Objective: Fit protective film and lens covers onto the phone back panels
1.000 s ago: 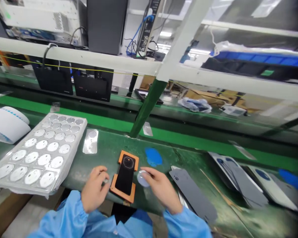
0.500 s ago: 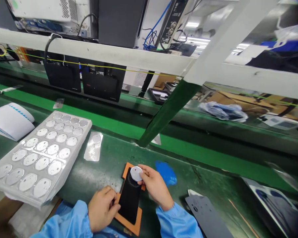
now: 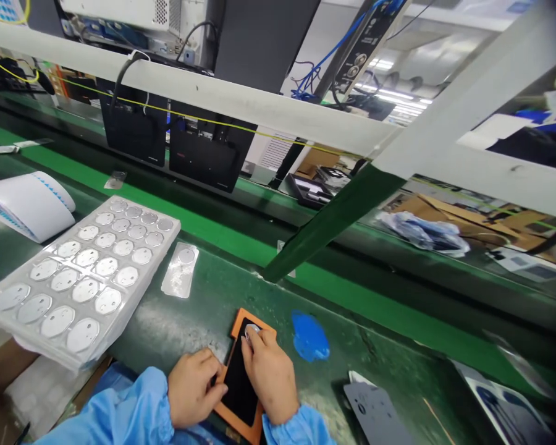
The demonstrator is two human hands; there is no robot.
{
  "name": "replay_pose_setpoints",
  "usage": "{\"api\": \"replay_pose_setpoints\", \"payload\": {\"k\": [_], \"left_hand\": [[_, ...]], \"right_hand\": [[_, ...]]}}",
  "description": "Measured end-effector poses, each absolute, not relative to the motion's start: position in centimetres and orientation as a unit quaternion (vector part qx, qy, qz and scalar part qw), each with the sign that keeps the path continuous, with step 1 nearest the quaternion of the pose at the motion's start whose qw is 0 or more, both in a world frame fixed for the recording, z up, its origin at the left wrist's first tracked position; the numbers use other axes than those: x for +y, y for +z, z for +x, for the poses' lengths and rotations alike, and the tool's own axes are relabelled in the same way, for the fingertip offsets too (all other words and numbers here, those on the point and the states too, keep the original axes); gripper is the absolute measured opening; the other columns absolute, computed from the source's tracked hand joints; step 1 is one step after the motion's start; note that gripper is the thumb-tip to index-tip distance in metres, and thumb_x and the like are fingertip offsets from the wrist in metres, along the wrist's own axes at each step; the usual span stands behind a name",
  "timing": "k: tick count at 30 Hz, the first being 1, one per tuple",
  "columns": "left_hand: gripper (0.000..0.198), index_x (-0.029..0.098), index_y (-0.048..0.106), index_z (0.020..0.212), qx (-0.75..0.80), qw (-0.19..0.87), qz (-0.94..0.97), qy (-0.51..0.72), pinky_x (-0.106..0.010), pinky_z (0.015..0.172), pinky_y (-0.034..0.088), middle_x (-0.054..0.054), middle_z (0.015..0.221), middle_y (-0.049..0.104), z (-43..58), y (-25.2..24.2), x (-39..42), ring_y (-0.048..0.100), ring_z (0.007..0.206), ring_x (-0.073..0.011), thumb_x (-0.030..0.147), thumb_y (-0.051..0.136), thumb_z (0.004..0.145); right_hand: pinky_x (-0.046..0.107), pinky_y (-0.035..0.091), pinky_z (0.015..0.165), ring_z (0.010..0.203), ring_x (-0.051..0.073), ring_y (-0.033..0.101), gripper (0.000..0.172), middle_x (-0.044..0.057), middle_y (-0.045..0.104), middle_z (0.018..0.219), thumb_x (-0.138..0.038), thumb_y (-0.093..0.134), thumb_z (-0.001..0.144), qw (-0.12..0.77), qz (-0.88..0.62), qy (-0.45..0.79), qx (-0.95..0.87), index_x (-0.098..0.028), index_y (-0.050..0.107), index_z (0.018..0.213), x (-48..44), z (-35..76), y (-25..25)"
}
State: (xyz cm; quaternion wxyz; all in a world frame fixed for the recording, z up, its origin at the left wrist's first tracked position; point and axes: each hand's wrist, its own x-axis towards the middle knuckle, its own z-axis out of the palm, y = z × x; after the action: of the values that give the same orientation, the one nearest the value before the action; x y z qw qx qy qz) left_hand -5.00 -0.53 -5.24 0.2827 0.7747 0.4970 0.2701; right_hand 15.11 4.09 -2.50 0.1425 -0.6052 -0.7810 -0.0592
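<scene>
A black phone back (image 3: pixel 239 388) lies in an orange holder (image 3: pixel 239 419) at the near edge of the green bench. My right hand (image 3: pixel 267 377) rests on its upper part, fingers pressed together on a small round white disc (image 3: pixel 251 330) at the camera ring. My left hand (image 3: pixel 193 387) grips the holder's left edge with curled fingers. Both arms wear blue sleeves.
A clear tray (image 3: pixel 80 278) of several round white discs sits to the left, with a clear film strip (image 3: pixel 180 277) beside it. A blue film scrap (image 3: pixel 310 337) lies right of the holder. Grey cover sheets (image 3: pixel 375 413) lie at right. A green post (image 3: pixel 328 222) rises behind.
My right hand carried the white disc from beside the holder onto the phone's camera ring and now presses it down. My left hand shifted onto the holder's edge. The camera moved closer.
</scene>
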Motion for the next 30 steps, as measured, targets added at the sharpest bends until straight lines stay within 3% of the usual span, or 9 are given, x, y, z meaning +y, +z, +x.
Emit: {"api": "replay_pose_setpoints", "payload": {"k": [2, 4, 7, 9, 14, 20, 26, 30], "left_hand": [[0.009, 0.023, 0.058, 0.084, 0.494, 0.281, 0.775, 0.276, -0.030, 0.067, 0.034, 0.001, 0.086, 0.062, -5.1, -5.4, -0.6, 0.058, 0.072, -0.0150, 0.025, 0.066, 0.080], [0.009, 0.023, 0.058, 0.084, 0.488, 0.281, 0.777, 0.281, -0.030, 0.066, 0.035, 0.001, 0.086, 0.062, -5.2, -5.5, -0.6, 0.058, 0.072, -0.0147, 0.025, 0.066, 0.080], [0.008, 0.022, 0.058, 0.083, 0.482, 0.281, 0.780, 0.283, -0.029, 0.066, 0.035, 0.001, 0.085, 0.062, -5.4, -5.5, -0.6, 0.058, 0.072, -0.0145, 0.025, 0.066, 0.081], [0.008, 0.022, 0.058, 0.082, 0.481, 0.284, 0.780, 0.284, -0.029, 0.066, 0.036, 0.000, 0.085, 0.062, -5.4, -5.4, -0.6, 0.058, 0.072, -0.0142, 0.026, 0.065, 0.082], [0.007, 0.021, 0.058, 0.082, 0.476, 0.276, 0.783, 0.290, -0.029, 0.066, 0.036, 0.000, 0.083, 0.062, -5.4, -5.5, -0.5, 0.058, 0.070, -0.0139, 0.026, 0.063, 0.083], [0.008, 0.022, 0.059, 0.082, 0.484, 0.272, 0.784, 0.277, -0.029, 0.066, 0.037, 0.000, 0.084, 0.062, -5.4, -5.1, -0.5, 0.058, 0.071, -0.0144, 0.027, 0.064, 0.082], [0.016, 0.022, 0.060, 0.081, 0.499, 0.260, 0.778, 0.279, -0.028, 0.066, 0.040, -0.001, 0.084, 0.064, -4.9, -5.4, -0.5, 0.060, 0.074, -0.0161, 0.031, 0.072, 0.076], [0.018, 0.022, 0.061, 0.082, 0.503, 0.268, 0.770, 0.288, -0.028, 0.065, 0.042, -0.001, 0.080, 0.062, -5.0, -5.8, -0.8, 0.060, 0.072, -0.0162, 0.030, 0.075, 0.073]], "right_hand": [[0.032, 0.053, 0.067, 0.077, 0.022, 0.068, 0.036, 0.010, 0.070, 0.095, -0.047, 0.051, 0.095, 0.126, -0.614, -0.046, -0.778, -0.020, 0.067, 0.112, 4.3, 15.1, -2.4], [0.035, 0.055, 0.076, 0.085, 0.024, 0.068, 0.039, 0.012, 0.070, 0.100, -0.050, 0.056, 0.092, 0.148, -0.601, -0.031, -0.784, -0.019, 0.067, 0.112, 4.5, 15.7, -2.2], [0.042, 0.050, 0.096, 0.110, 0.026, 0.062, 0.033, 0.011, 0.067, 0.120, -0.041, 0.057, 0.092, 0.201, -0.547, -0.007, -0.813, -0.021, 0.066, 0.117, 4.5, 17.1, -2.1], [0.045, 0.047, 0.102, 0.118, 0.026, 0.058, 0.029, 0.009, 0.065, 0.126, -0.035, 0.055, 0.093, 0.216, -0.523, 0.003, -0.825, -0.023, 0.067, 0.116, 4.2, 17.6, -2.5], [0.046, 0.047, 0.099, 0.117, 0.026, 0.058, 0.027, 0.009, 0.067, 0.121, -0.034, 0.050, 0.096, 0.234, -0.560, -0.032, -0.794, -0.024, 0.069, 0.112, 3.6, 16.9, -4.0], [0.045, 0.045, 0.098, 0.121, 0.027, 0.056, 0.031, 0.008, 0.065, 0.128, -0.034, 0.047, 0.096, 0.188, -0.573, -0.041, -0.797, -0.025, 0.067, 0.119, 3.2, 16.7, -4.0], [0.061, 0.035, 0.106, 0.138, 0.033, 0.042, 0.048, 0.003, 0.052, 0.146, -0.041, 0.041, 0.095, 0.123, -0.572, -0.031, -0.810, -0.031, 0.051, 0.140, 1.9, 18.4, -5.3], [0.059, 0.031, 0.112, 0.142, 0.031, 0.036, 0.050, 0.001, 0.049, 0.147, -0.043, 0.040, 0.094, 0.111, -0.572, 0.011, -0.813, -0.032, 0.050, 0.142, 1.6, 19.2, -6.9]]}}
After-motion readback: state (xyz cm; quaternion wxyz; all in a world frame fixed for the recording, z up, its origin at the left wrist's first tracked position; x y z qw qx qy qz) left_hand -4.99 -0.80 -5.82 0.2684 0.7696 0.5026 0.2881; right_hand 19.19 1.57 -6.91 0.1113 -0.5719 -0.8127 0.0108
